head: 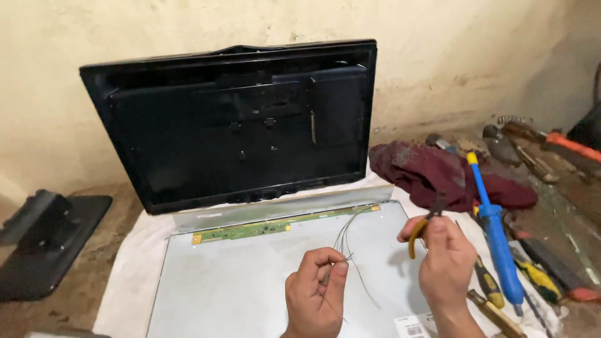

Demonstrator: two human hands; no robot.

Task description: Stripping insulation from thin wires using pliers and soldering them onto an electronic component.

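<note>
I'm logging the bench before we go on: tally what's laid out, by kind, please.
Display panel: 1
Black back cover: 1
Stand base: 1
Green circuit strip: 1
Thin wire bundle, in the left hand: 1
Yellow-handled pliers, in the right hand: 1
Blue desoldering pump: 1
Maroon cloth: 1
Total: 8; the other hand tools at right are too cluttered to count.

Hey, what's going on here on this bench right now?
A person is working over a bare display panel lying flat on a white cloth. The left hand pinches a bundle of thin wires that fan out above the panel. The right hand holds yellow-handled pliers beside them. A black TV back cover leans against the wall, and a blue desoldering pump lies among tools to the right.
</note>
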